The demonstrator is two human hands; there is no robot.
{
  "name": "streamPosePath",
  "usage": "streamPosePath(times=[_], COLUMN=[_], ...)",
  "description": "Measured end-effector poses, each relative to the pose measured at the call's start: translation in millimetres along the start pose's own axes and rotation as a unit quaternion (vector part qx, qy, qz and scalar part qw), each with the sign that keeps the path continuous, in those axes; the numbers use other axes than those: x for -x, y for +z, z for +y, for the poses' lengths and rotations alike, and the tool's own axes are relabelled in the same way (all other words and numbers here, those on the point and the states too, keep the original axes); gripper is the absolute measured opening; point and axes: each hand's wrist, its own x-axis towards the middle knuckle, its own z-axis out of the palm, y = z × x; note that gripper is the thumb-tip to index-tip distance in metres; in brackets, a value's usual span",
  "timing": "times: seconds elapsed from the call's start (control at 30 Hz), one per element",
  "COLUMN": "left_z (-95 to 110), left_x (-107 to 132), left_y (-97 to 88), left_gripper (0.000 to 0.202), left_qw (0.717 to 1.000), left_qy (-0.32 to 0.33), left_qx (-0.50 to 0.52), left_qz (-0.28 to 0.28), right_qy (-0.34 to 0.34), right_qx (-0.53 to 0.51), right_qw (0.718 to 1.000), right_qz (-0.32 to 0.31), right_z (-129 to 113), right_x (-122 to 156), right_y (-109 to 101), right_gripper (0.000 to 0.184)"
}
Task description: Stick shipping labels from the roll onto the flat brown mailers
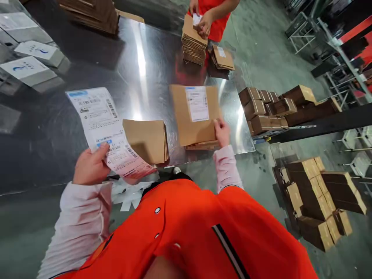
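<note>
My left hand (92, 164) is closed on a strip of printed shipping labels (101, 124), thumb on top, the strip curving down to the right. My right hand (222, 132) grips the right edge of a flat brown cardboard mailer (183, 116). On that mailer's face sits a white shipping label (197, 103). Beneath its near edge, more flat cardboard (202, 146) shows. Between my hands, a small stack of blank cardboard mailers (147, 141) lies at the table's near edge, partly behind the label strip.
Across the metal table (151, 77), a co-worker's hands (203, 23) work at a label on a cardboard stack (194, 46). Labelled mailers (223, 57) lie beside it. White boxes (27, 69) stand at left, a tall cardboard stack (93, 13) behind. Bundled cartons (314, 193) are on the floor at right.
</note>
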Motion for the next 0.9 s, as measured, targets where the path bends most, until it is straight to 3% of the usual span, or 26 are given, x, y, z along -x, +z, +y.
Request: streamPosePath(times=[0.07,0.13,0.2,0.27,0.3,0.33,0.4,0.47,0.57,0.67,0.77,0.9], left_z=[-1,-8,-16,-23,-26,-29,-33,-39,-51,-63,-73,-78], left_x=[8,14,20,25,27,29,30,28,26,26,25,15], left_y=[2.9,10.7,22.7,35.7,41.2,45.3,48.8,46.9,42.1,44.9,54.8,63.1], left_gripper=[0.052,0.056,0.061,0.063,0.063,0.061,0.058,0.055,0.044,0.031,0.026,0.032], left_qw=[0.999,0.995,0.993,0.994,0.994,0.992,0.991,0.994,0.99,0.988,0.985,0.981], left_qy=[-0.013,-0.025,-0.028,-0.041,-0.05,-0.058,-0.049,-0.019,-0.017,-0.051,-0.073,-0.106], left_qx=[0.053,0.096,0.11,0.093,0.076,0.059,0.054,0.095,0.13,0.123,0.122,0.121], left_qz=[-0.004,0.001,-0.001,-0.03,-0.061,-0.091,-0.108,-0.043,0.06,0.079,0.1,0.111], right_qy=[0.041,0.062,0.05,0.034,0.018,0.019,0.023,0.026,0.018,-0.037,-0.11,-0.109], right_qx=[0.075,0.133,0.113,-0.011,-0.1,-0.173,-0.208,-0.203,-0.197,-0.144,-0.063,-0.004], right_qw=[0.995,0.987,0.992,0.987,0.961,0.934,0.913,0.902,0.888,0.916,0.916,0.919], right_qz=[0.048,0.061,0.004,-0.154,-0.257,-0.311,-0.35,-0.379,-0.414,-0.373,-0.38,-0.379], right_z=[5,-4,-24,-48,-58,-67,-78,-83,-86,-93,-99,-99], right_x=[-23,-28,-11,22,43,64,102,127,129,107,92,84], right_y=[-42,-45,-7,55,87,117,160,180,182,180,181,191], right_gripper=[0.051,0.057,0.06,0.056,0.057,0.053,0.037,0.026,0.032,0.036,0.014,0.01])
